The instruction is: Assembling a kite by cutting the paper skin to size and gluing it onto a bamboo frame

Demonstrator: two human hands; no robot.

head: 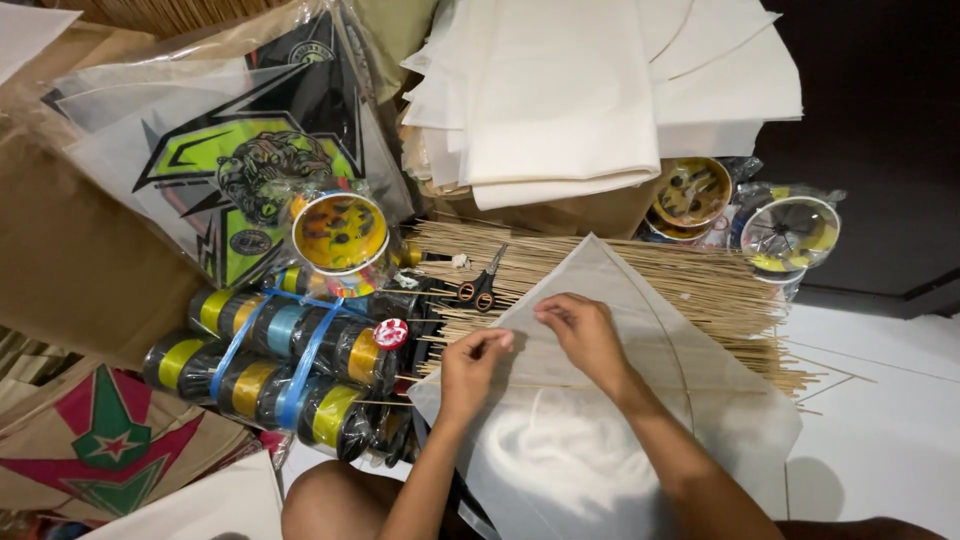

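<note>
- Head view: the left hand (470,368) and the right hand (585,335) pinch the upper part of a thin translucent paper kite sheet (590,440), fingers closed on it, the sheet spread beneath both hands over the person's lap.
- The sheet looks feather-light, limp and easily torn; its stick-backed edges seem the safest hold.
- Beyond the fingertips lie a bundle of bamboo sticks (700,285) and orange-handled scissors (480,285).
- Left of the left hand, bundled string spools (280,365) sit strapped with blue tape.
</note>
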